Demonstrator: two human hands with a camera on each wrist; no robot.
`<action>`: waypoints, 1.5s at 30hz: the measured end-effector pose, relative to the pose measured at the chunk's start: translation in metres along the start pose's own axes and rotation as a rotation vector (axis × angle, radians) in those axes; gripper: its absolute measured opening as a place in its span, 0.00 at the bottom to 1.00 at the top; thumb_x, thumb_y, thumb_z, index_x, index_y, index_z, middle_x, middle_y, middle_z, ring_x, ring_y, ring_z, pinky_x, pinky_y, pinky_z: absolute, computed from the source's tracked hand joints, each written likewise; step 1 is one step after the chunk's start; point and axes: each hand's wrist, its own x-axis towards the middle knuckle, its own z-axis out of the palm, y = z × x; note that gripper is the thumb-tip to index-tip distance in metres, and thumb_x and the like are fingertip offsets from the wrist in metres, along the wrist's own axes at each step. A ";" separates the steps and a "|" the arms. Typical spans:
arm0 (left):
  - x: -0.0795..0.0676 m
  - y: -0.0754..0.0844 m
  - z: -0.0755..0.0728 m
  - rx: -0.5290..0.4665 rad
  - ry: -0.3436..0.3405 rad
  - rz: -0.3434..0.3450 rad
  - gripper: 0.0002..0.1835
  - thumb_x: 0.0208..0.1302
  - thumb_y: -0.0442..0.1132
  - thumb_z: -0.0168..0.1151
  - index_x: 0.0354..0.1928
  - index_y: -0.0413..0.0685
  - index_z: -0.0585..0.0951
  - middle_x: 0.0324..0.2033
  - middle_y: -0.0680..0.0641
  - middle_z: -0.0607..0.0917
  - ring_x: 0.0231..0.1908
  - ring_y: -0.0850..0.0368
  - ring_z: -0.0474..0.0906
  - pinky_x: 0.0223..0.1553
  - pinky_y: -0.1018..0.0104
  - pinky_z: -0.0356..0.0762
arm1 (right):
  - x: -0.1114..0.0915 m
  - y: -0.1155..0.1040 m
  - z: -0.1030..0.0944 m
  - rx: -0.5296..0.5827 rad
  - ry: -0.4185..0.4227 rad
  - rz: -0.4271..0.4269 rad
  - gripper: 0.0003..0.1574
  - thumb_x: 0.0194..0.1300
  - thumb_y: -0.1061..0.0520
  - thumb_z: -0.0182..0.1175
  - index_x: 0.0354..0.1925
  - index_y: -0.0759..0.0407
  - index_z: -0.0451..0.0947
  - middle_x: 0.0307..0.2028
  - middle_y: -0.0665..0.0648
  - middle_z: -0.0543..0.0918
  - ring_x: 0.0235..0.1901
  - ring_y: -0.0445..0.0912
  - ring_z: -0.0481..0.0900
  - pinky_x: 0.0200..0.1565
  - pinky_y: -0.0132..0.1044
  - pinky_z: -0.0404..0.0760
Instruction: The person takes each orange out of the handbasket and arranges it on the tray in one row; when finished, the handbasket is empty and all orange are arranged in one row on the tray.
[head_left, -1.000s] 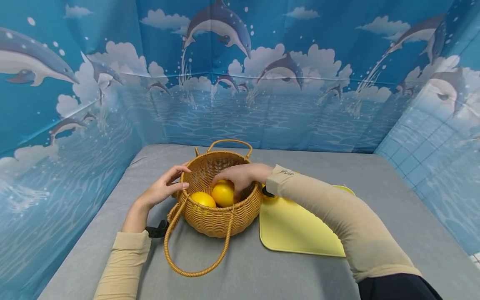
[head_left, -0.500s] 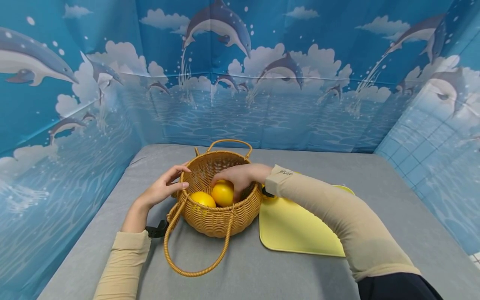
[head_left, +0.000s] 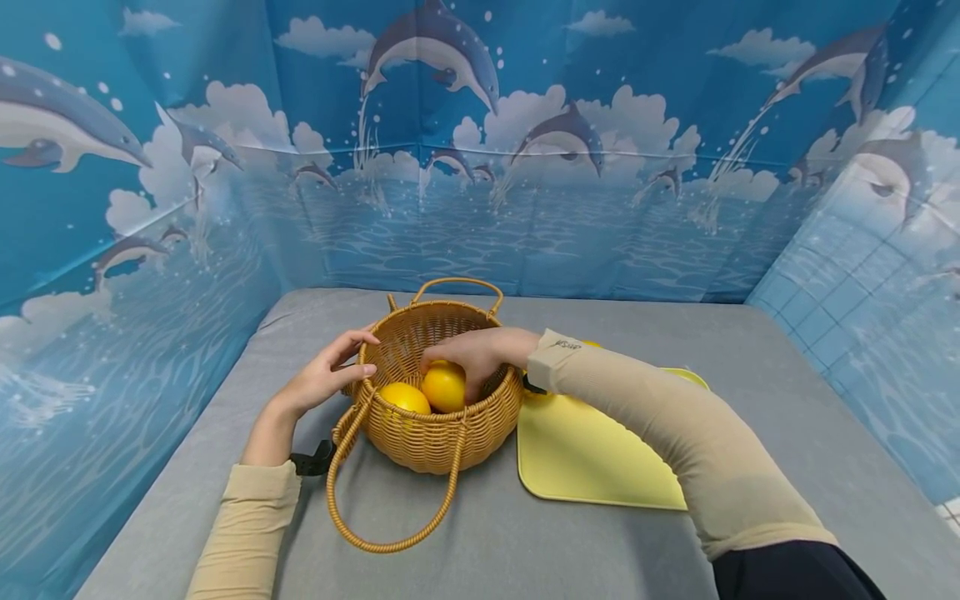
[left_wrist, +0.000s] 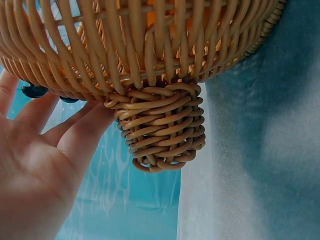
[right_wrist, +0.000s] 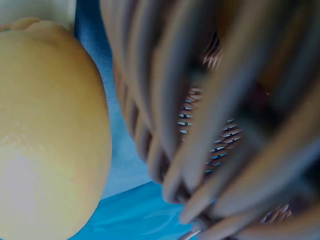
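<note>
Inside the basket (head_left: 420,446): our right hand (head_left: 476,354) curls round a held fruit (head_left: 443,387), just beside a second fruit (head_left: 405,398).
Basket's left edge: our left hand (head_left: 324,379) rests there, spread wide, touching rather than clasping.
Fruit risk: we judge that smooth skin could slip from our fingers, knocking its neighbour.
Basket risk: leaning on its right edge might tip it, should our left hand steady it too lightly.
Wicker: ribbed, open-woven, round-bellied; a looped handle (head_left: 390,547) juts from the basket's near side.
Right of basket: a flat, round-cornered yellow mat (head_left: 592,458) and a glossy, rounded third fruit (right_wrist: 50,135).
</note>
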 end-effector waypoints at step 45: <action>-0.001 0.003 0.001 0.005 -0.007 0.001 0.24 0.68 0.39 0.55 0.61 0.39 0.63 0.72 0.46 0.51 0.69 0.38 0.44 0.57 0.37 0.59 | -0.072 0.013 -0.009 0.454 0.423 -0.227 0.45 0.48 0.54 0.73 0.61 0.50 0.63 0.59 0.50 0.66 0.51 0.46 0.70 0.49 0.42 0.74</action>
